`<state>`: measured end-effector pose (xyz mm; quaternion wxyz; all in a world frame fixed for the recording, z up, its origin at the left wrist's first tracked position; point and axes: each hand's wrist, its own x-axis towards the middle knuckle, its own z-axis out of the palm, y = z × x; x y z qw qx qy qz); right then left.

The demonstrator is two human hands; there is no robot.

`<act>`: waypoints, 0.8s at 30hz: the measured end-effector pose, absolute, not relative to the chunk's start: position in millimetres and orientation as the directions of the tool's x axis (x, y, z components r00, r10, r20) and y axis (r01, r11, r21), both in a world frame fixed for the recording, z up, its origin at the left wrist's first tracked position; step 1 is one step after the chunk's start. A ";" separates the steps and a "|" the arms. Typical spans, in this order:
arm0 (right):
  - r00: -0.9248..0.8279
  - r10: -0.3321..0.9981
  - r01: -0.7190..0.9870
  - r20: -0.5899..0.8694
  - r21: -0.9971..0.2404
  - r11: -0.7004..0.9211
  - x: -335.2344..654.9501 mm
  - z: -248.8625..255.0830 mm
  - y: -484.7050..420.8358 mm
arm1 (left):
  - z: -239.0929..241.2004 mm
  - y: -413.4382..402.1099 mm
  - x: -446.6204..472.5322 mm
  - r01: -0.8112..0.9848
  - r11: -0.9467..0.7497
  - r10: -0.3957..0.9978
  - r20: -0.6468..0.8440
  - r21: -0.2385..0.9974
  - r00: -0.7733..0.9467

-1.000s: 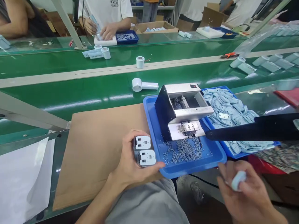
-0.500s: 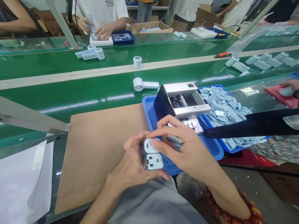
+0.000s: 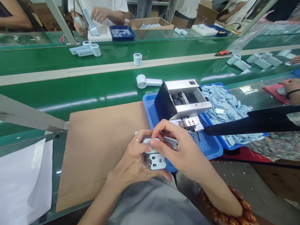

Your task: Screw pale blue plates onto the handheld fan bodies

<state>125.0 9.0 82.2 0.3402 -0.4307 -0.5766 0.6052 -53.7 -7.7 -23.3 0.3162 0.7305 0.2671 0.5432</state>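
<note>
My left hand (image 3: pixel 132 159) grips two white fan handles (image 3: pixel 156 161) side by side, their open ends facing me, over the near edge of the brown board (image 3: pixel 98 147). My right hand (image 3: pixel 181 150) rests on the upper handle, thumb and fingers pressing a small pale blue cap (image 3: pixel 172 142) onto its end. The upper handle's end is mostly hidden by my fingers. Just behind my hands is a blue tray (image 3: pixel 211 150) with small screws and a grey metal screw feeder (image 3: pixel 182 100).
A second blue tray (image 3: pixel 257 136) heaped with pale blue caps lies to the right, under a black bar (image 3: pixel 257 122). A white fan (image 3: pixel 147 82) and other fan parts lie on the green conveyor (image 3: pixel 70 90). Other people work across the belt. White paper (image 3: pixel 21 178) lies left.
My right hand came up from the lower right with a cap and met the handles in my left hand. It now presses the cap onto the upper handle.
</note>
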 end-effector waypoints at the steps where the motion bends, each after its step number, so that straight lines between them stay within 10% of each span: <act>1: -0.359 0.927 0.068 -0.106 -0.994 -0.087 123.0 80.1 8.0 | -24.0 -6.2 -53.6 0.044 -0.652 0.739 0.622 0.757 0.260; 10: -0.140 0.988 -0.351 0.059 -0.936 0.006 134.7 65.5 -0.7 | -18.6 8.9 -47.2 0.135 -0.709 0.704 0.685 0.692 0.190; 24: -0.104 0.992 -0.007 0.076 -0.997 0.075 145.5 74.2 -8.3 | -31.3 18.2 -42.3 0.042 -0.765 0.640 0.752 0.642 0.157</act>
